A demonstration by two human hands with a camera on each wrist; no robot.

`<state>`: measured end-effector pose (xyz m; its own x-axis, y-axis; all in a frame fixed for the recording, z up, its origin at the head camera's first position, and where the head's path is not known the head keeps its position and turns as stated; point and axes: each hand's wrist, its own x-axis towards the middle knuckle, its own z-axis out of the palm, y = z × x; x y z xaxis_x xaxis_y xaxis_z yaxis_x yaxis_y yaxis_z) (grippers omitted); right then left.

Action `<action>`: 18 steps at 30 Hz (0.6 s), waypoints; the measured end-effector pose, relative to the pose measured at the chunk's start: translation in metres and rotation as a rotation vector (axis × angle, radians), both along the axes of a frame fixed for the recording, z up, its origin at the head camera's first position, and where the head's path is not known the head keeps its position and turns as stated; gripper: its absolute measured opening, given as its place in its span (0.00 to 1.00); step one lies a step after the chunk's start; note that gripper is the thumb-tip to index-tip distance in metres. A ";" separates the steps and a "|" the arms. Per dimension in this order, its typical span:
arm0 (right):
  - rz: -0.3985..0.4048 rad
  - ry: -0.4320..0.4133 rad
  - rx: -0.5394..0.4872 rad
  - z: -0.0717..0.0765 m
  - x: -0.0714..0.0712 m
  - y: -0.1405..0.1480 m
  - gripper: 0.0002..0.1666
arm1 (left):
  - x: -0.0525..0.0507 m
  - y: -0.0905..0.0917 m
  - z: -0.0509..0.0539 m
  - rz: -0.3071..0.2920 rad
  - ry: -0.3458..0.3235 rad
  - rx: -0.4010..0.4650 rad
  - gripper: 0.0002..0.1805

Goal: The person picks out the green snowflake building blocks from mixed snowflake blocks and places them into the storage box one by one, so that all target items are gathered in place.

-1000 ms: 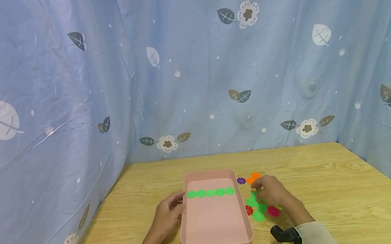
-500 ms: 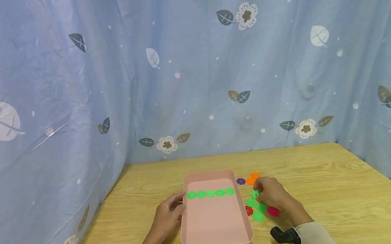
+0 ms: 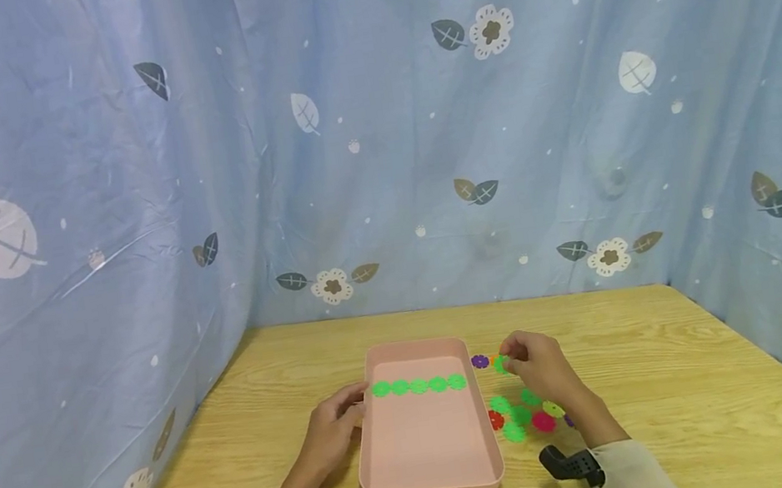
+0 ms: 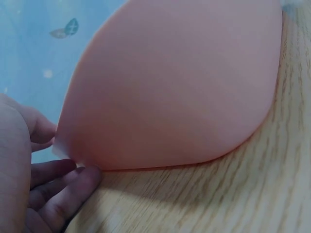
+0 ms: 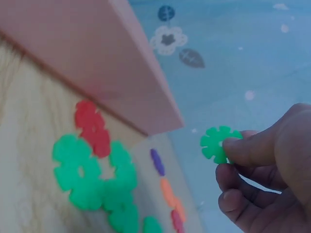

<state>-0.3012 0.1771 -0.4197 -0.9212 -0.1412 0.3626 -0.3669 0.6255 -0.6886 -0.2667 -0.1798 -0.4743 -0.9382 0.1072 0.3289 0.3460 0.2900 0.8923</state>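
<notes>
A pink tray [image 3: 426, 441] lies on the table, with a row of several green flower-shaped pieces [image 3: 419, 386] across its far part. My left hand [image 3: 331, 432] touches the tray's left side; in the left wrist view the fingers of that hand [image 4: 53, 184] rest at the tray's wall [image 4: 170, 97]. Beyond the tray's right edge my right hand [image 3: 541, 365] pinches one green flower piece [image 3: 501, 365] between thumb and fingers. The right wrist view shows this green piece [image 5: 214, 144] raised off the table in the right hand [image 5: 272, 170].
Right of the tray lie loose green pieces [image 3: 513, 431], a red piece [image 3: 496, 420], a magenta piece [image 3: 543, 422], a yellow-green piece [image 3: 554, 409] and a purple piece [image 3: 480, 361]. Orange shows behind the right fingers. A patterned blue curtain [image 3: 384, 194] hangs behind and beside the wooden table [image 3: 688, 402].
My right hand has taken up a green piece from the loose group and moved away from me, uncovering pieces beneath. The left hand has stayed at the tray.
</notes>
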 end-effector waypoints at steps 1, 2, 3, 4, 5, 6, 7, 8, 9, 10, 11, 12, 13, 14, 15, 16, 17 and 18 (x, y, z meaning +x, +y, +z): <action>0.002 0.009 -0.014 0.002 0.001 -0.001 0.05 | 0.000 0.000 0.000 0.000 0.002 -0.005 0.21; -0.001 0.018 -0.027 0.005 0.001 -0.001 0.05 | -0.001 0.001 0.000 0.002 0.003 -0.011 0.21; 0.002 0.028 -0.035 0.007 0.002 -0.002 0.05 | -0.001 0.001 0.000 0.001 0.004 -0.015 0.21; 0.003 0.039 -0.047 0.009 0.003 -0.004 0.05 | -0.001 0.000 0.000 0.000 0.004 -0.019 0.21; 0.006 0.048 -0.058 0.011 0.004 -0.007 0.04 | -0.001 0.000 0.000 0.001 0.005 -0.021 0.21; 0.004 0.062 -0.071 0.014 0.005 -0.010 0.04 | 0.000 0.000 -0.001 0.001 0.004 -0.014 0.21; 0.004 0.072 -0.083 0.016 0.007 -0.012 0.04 | 0.000 0.000 -0.001 0.000 0.002 -0.010 0.21; 0.005 0.081 -0.097 0.018 0.008 -0.015 0.05 | 0.001 0.000 -0.001 0.001 0.000 -0.005 0.21; 0.006 0.090 -0.110 0.020 0.008 -0.018 0.05 | 0.001 0.000 -0.001 0.000 -0.002 0.002 0.22; 0.009 0.101 -0.120 0.021 0.009 -0.021 0.05 | 0.001 0.000 -0.001 0.002 -0.004 0.011 0.22; 0.013 0.111 -0.127 0.022 0.008 -0.023 0.05 | 0.001 0.000 -0.001 0.004 -0.009 0.020 0.22; 0.016 0.120 -0.132 0.023 0.008 -0.026 0.05 | 0.001 0.000 -0.001 0.004 -0.012 0.028 0.22; 0.023 0.124 -0.140 0.024 0.008 -0.028 0.05 | 0.001 0.000 -0.001 0.007 -0.014 0.027 0.23; 0.029 0.130 -0.147 0.025 0.007 -0.030 0.05 | 0.000 0.000 -0.002 0.008 -0.015 0.030 0.23; 0.033 0.132 -0.152 0.026 0.007 -0.033 0.05 | -0.001 0.000 -0.002 0.007 -0.018 0.033 0.23; 0.038 0.133 -0.156 0.028 0.006 -0.036 0.06 | -0.002 0.000 -0.003 0.005 -0.019 0.036 0.23; 0.043 0.131 -0.163 0.029 0.005 -0.039 0.06 | -0.002 0.000 -0.003 0.004 -0.020 0.037 0.24; 0.049 0.125 -0.169 0.030 0.004 -0.042 0.06 | -0.003 0.000 -0.004 0.002 -0.019 0.038 0.24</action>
